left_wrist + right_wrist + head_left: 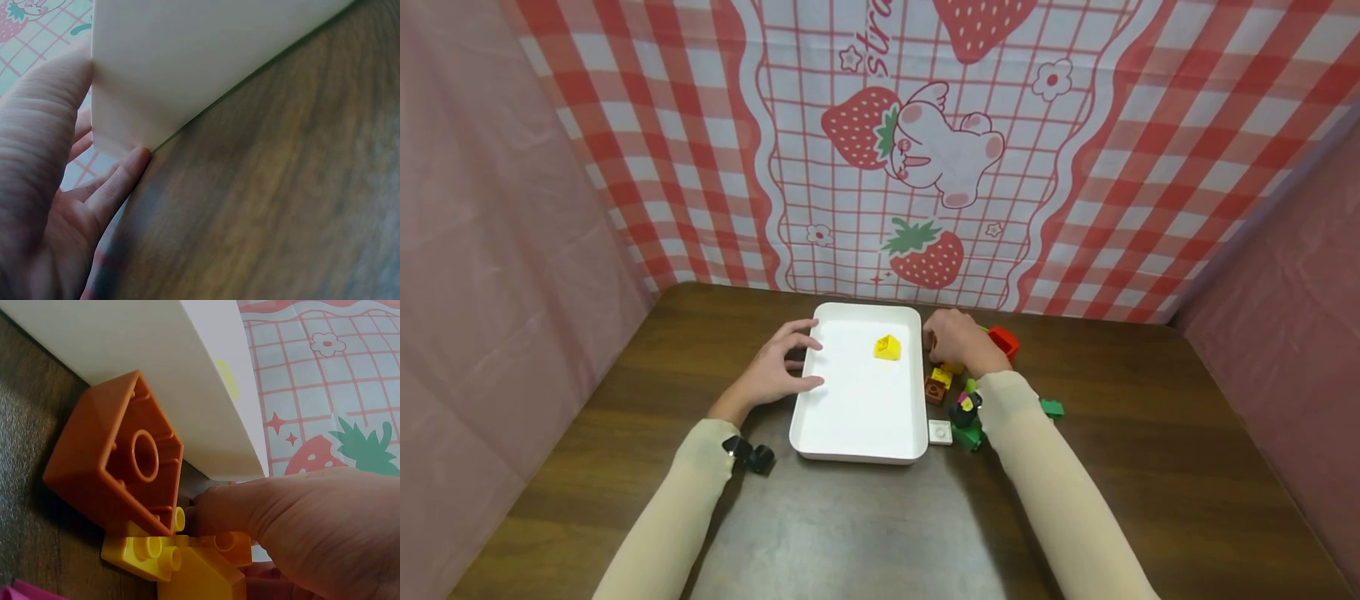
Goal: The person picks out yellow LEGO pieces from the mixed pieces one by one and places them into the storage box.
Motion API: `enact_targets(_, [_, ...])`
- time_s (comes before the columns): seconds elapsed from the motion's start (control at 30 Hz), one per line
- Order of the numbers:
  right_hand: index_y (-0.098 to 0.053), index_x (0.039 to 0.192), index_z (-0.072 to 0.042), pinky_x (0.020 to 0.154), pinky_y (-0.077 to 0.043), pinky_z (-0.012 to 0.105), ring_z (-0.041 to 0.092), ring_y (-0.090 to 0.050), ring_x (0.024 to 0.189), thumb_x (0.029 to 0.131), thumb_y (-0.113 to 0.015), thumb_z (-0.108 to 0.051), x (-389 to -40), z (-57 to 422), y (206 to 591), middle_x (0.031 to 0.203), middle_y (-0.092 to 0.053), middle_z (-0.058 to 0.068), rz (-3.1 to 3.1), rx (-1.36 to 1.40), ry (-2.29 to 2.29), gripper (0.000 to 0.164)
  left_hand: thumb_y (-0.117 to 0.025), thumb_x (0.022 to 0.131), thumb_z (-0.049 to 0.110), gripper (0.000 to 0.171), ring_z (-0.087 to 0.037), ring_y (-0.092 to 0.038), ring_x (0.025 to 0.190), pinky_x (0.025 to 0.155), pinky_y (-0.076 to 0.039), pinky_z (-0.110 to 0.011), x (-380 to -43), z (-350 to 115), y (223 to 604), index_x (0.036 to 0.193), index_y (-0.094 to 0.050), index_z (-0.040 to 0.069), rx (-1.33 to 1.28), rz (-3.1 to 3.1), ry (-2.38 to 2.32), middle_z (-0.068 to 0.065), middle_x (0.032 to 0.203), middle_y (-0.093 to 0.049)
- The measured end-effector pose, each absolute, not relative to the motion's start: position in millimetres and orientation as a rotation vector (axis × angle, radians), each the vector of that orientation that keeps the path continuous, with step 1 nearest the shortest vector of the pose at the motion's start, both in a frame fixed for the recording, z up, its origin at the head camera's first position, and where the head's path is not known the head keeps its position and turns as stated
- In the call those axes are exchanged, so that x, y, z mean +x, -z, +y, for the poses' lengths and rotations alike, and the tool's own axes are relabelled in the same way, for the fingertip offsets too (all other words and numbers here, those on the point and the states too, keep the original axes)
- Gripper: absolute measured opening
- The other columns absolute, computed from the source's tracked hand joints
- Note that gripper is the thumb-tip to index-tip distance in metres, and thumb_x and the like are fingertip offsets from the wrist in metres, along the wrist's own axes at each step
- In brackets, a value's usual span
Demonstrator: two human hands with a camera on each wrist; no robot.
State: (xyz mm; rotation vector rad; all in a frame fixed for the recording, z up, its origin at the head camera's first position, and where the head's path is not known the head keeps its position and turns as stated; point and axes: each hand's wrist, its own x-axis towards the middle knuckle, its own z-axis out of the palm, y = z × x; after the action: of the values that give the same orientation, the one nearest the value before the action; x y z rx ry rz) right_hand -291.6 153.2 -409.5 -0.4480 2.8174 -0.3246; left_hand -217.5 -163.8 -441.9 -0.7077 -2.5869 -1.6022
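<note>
A white tray [857, 417] lies on the table with one yellow brick [887, 347] inside it. My left hand [778, 367] rests against the tray's left side, fingers spread and fairly straight; in the left wrist view a fingertip [142, 153] touches the wall's lower edge. On the other side, my right hand [958, 337] reaches down among toy bricks beside the tray, its fingers bent. Close to it in the right wrist view are a brown brick [81, 450], a yellow brick [134, 553] and an orange brick [234, 547]. Its fingertips are hidden, so a hold is unclear.
Right of the tray lie a white brick [940, 432], green bricks [1052, 408], a red piece [1003, 342] and other bricks, some hidden by the right forearm. A strawberry-print checked cloth [865, 192] hangs behind the table, with pink curtains [497, 250] at the sides.
</note>
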Motion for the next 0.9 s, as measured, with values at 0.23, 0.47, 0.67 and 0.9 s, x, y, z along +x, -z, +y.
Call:
enact_targets(0.23, [-0.071, 0.089, -0.012, 0.071, -0.063, 0.038, 0.027, -0.061, 0.079, 0.084, -0.078, -0.009, -289.7, 153.2, 408.6, 0.096, -0.069, 0.008, 2.830, -0.457, 0.354, 0.009, -0.083, 0.076, 0.000, 0.047, -0.041, -0.047, 0.130, 0.096, -0.054, -0.063, -217.1, -163.5, 442.0, 0.115, -0.061, -0.013, -0.708, -2.583, 1.608, -0.022, 0.156, -0.035])
enact_targets(0.47, [-0.072, 0.089, -0.012, 0.072, -0.063, 0.039, 0.027, -0.060, 0.080, 0.084, -0.078, -0.009, -290.1, 154.0, 408.9, 0.097, -0.069, 0.008, 2.838, -0.481, 0.364, 0.009, -0.083, 0.076, 0.000, 0.047, -0.041, -0.046, 0.131, 0.096, -0.054, -0.063, -216.2, -163.3, 441.7, 0.115, -0.061, -0.013, -0.704, -2.587, 1.608, -0.022, 0.156, -0.035])
enact_targets(0.67, [-0.072, 0.089, -0.012, 0.073, -0.062, 0.039, 0.027, -0.060, 0.080, 0.084, -0.078, -0.010, -290.6, 154.5, 410.4, 0.097, -0.069, 0.008, 2.837, -0.487, 0.362, 0.008, -0.083, 0.076, 0.001, 0.047, -0.041, -0.045, 0.133, 0.097, -0.053, -0.063, -215.6, -163.1, 441.8, 0.116, -0.060, -0.013, -0.704, -2.592, 1.603, -0.022, 0.156, -0.035])
enact_targets(0.9, [-0.072, 0.088, -0.013, 0.073, -0.063, 0.039, 0.027, -0.061, 0.081, 0.084, -0.078, -0.010, -289.8, 155.0, 409.9, 0.096, -0.069, 0.007, 2.845, -0.491, 0.371, 0.008, -0.084, 0.076, 0.001, 0.048, -0.041, -0.048, 0.129, 0.096, -0.054, -0.063, -216.6, -163.1, 444.1, 0.115, -0.061, -0.012, -0.717, -2.577, 1.604, -0.022, 0.156, -0.035])
